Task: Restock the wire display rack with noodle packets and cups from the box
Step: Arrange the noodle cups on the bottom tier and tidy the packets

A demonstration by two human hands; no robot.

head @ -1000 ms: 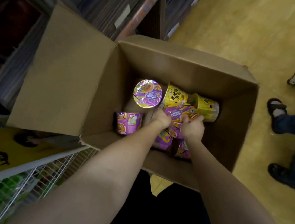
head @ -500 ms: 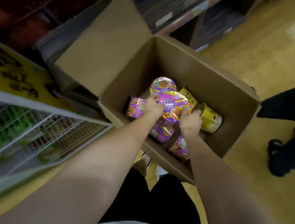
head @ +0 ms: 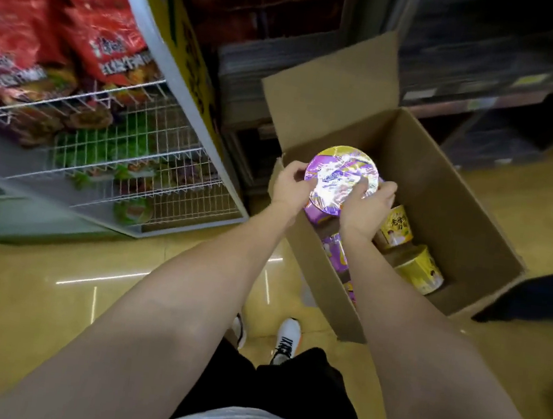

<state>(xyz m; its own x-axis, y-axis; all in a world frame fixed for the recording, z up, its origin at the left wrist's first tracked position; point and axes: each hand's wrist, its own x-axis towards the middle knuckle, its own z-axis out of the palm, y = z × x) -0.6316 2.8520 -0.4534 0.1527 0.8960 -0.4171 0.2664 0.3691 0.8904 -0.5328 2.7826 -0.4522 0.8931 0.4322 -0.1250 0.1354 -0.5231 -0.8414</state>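
A purple noodle cup (head: pixel 339 178) with a shiny lid is held over the left end of the open cardboard box (head: pixel 457 209). My left hand (head: pixel 289 188) grips its left side and my right hand (head: pixel 366 207) grips its right side. Below them, more purple cups (head: pixel 334 250) and two yellow cups (head: pixel 418 272) lie in the box. The white wire display rack (head: pixel 128 165) stands to the left, with red noodle packets (head: pixel 47 28) on the upper shelf and green and purple cups lower down.
The box sits on a glossy yellow floor, its flap (head: pixel 330 88) raised against dark store shelving. Another person's dark trouser leg (head: pixel 541 296) is at the right edge. My own shoes (head: pixel 284 339) are just in front of the box.
Both hands have lifted the purple cup up out of the box. The view has swung left, bringing the wire rack and red packets into sight.
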